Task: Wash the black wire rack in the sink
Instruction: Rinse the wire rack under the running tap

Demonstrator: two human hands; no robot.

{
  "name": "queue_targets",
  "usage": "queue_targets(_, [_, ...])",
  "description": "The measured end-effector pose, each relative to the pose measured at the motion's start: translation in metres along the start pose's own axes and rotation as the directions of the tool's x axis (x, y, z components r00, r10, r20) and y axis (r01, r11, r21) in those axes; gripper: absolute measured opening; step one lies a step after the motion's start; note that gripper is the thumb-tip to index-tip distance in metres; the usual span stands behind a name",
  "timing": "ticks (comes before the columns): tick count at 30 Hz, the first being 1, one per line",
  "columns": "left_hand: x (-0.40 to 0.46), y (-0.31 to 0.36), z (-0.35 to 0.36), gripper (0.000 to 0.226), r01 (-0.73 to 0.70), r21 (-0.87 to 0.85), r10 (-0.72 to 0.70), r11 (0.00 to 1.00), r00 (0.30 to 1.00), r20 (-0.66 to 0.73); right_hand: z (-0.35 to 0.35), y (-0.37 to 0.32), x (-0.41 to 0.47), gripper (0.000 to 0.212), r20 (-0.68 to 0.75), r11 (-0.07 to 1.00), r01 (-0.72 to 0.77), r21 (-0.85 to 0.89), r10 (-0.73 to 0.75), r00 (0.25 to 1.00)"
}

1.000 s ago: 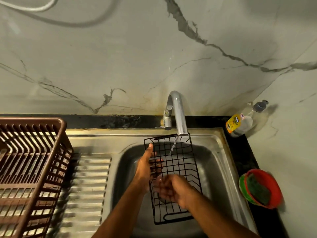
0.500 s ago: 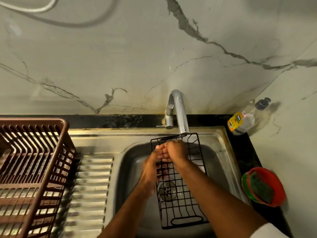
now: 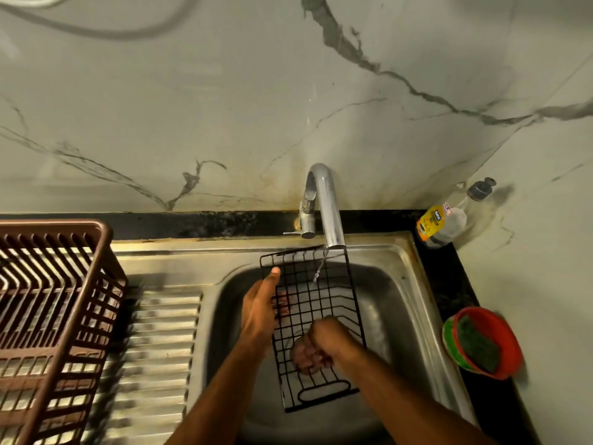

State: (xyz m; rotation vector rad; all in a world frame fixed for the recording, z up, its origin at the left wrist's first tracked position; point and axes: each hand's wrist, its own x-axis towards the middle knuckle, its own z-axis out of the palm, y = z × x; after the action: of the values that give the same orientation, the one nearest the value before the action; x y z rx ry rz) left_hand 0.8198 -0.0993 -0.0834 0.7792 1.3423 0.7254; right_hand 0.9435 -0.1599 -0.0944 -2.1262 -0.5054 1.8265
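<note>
The black wire rack [image 3: 324,293] stands tilted in the steel sink [image 3: 394,303], its top edge under the tap [image 3: 324,200]. A thin stream of water [image 3: 319,268] falls on its upper wires. My left hand [image 3: 260,309] grips the rack's left edge, thumb on the front and fingers showing through the wires behind. My right hand [image 3: 316,346] lies on the lower part of the rack with its fingers curled onto the wires.
A brown plastic dish basket [image 3: 48,316] sits on the ribbed drainboard [image 3: 157,358] at the left. A dish soap bottle [image 3: 446,220] leans in the back right corner. A red bowl [image 3: 510,345] holding a green scrub pad [image 3: 478,345] sits on the black counter at the right.
My right hand has slid from the rack's top, near the tap, down to its lower part. My left hand has kept its hold on the left edge.
</note>
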Motion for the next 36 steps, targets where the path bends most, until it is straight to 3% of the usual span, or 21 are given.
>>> queue_targets(4, [0.005,0.008,-0.003,0.045,-0.027,-0.036,0.026,0.999,0.999,-0.023,-0.005,-0.031,0.007,0.037,-0.131,0.932,0.134,0.336,-0.095,0.987])
queue_targets(8, [0.011,0.01,-0.001,0.041,-0.079,-0.005,0.078,0.997,0.997,-0.019,0.008,-0.035,0.019,0.036,-0.155,0.743,0.199,0.639,-0.129,0.979])
queue_targets(10, [0.011,0.007,-0.003,0.04,-0.063,-0.015,0.063,0.998,0.998,-0.02,0.01,-0.034,0.023,0.036,-0.149,0.55,0.237,0.801,-0.2,0.968])
queue_targets(14, [-0.004,-0.007,0.005,0.042,0.004,-0.058,-0.005,0.998,1.0,-0.027,0.004,-0.046,0.027,0.036,-0.258,0.028,0.278,0.96,-0.288,0.922])
queue_targets(16, [-0.011,-0.014,0.012,0.043,0.008,-0.089,-0.013,0.996,0.998,-0.056,0.002,-0.049,0.03,0.038,-0.298,-0.103,0.281,0.954,-0.246,0.922])
queue_targets(18, [-0.012,-0.018,0.017,0.039,0.01,-0.08,-0.015,0.997,0.998,-0.054,0.01,-0.044,0.029,0.039,-0.24,-0.054,0.234,0.971,-0.25,0.938])
queue_targets(21, [-0.011,-0.019,0.019,0.033,0.017,-0.066,-0.019,0.998,0.999,-0.039,0.033,-0.032,0.024,0.036,-0.031,0.233,0.089,0.968,-0.238,0.971])
queue_targets(23, [-0.011,-0.022,0.015,0.034,0.013,-0.057,-0.015,0.998,1.0,-0.028,0.028,-0.03,0.023,0.036,-0.011,0.318,0.079,0.945,-0.211,0.977])
queue_targets(25, [-0.012,-0.023,0.013,0.038,-0.007,-0.041,0.005,0.999,1.0,-0.03,0.012,-0.031,0.026,0.037,-0.141,0.238,0.189,0.953,-0.204,0.969])
queue_targets(27, [-0.014,-0.025,0.016,0.038,-0.021,-0.037,0.018,0.999,0.997,-0.073,-0.001,-0.033,0.031,0.04,-0.279,0.039,0.29,0.956,-0.175,0.944])
queue_targets(29, [-0.015,-0.024,0.019,0.036,-0.021,-0.05,0.016,0.998,0.994,-0.11,0.002,-0.034,0.032,0.041,-0.279,-0.034,0.278,0.96,-0.185,0.942])
queue_targets(30, [-0.015,-0.024,0.02,0.036,-0.014,-0.069,0.007,0.997,0.994,-0.111,0.008,-0.031,0.031,0.04,-0.233,0.02,0.242,0.97,-0.212,0.949])
queue_targets(33, [-0.009,-0.021,0.012,0.04,0.015,-0.107,-0.028,0.994,0.993,-0.116,0.029,-0.012,0.018,0.036,-0.02,0.42,0.116,0.9,-0.227,0.974])
queue_targets(34, [-0.007,-0.02,0.009,0.043,0.013,-0.117,-0.03,0.993,0.99,-0.138,0.031,-0.005,0.015,0.035,0.016,0.506,0.094,0.858,-0.208,0.978])
queue_targets(35, [-0.006,-0.018,0.007,0.046,0.004,-0.132,-0.026,0.991,0.986,-0.162,0.029,-0.002,0.012,0.034,-0.001,0.526,0.104,0.844,-0.192,0.981])
queue_targets(36, [-0.006,-0.018,0.005,0.048,-0.007,-0.143,-0.018,0.99,0.984,-0.176,0.025,-0.002,0.012,0.034,-0.063,0.479,0.143,0.866,-0.18,0.982])
